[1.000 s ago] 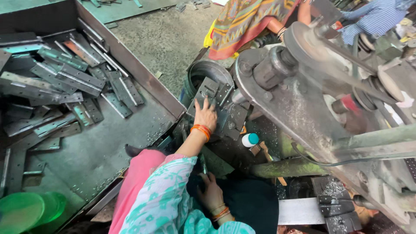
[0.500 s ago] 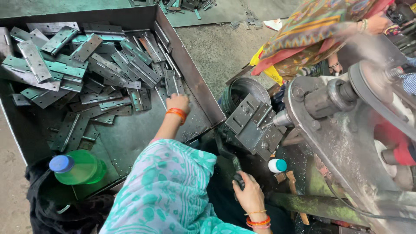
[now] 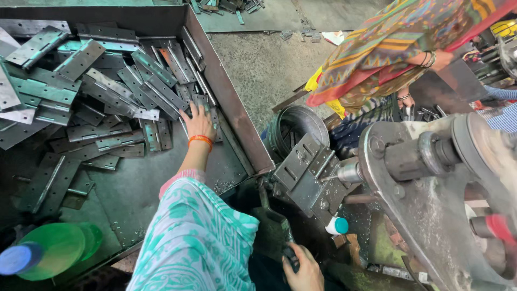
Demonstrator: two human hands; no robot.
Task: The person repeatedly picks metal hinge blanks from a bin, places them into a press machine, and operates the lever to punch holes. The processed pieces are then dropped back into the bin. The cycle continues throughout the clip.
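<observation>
My left hand (image 3: 199,121), with an orange bangle at the wrist, lies flat with fingers spread on grey metal hinge plates (image 3: 202,102) near the right wall of a big metal tray (image 3: 237,126). The plates lie in a loose pile (image 3: 91,86) across the tray's far half. My right hand (image 3: 304,269) is at the bottom edge, closed around the dark handle of a lever (image 3: 277,226). Right of the tray, a hinge plate sits in the jig (image 3: 307,172) of a drilling machine, with the drill tip (image 3: 331,178) against it.
The machine's heavy grey body (image 3: 431,188) fills the right side. Another person in a colourful garment (image 3: 388,48) works behind it. A green bottle with a blue cap (image 3: 48,250) lies at the tray's near left. A round metal rim (image 3: 293,126) stands on the concrete floor.
My left hand left the machine's jig, swung left into the tray and now rests on the hinge plates by its right wall. My right hand stayed low on the lever.
</observation>
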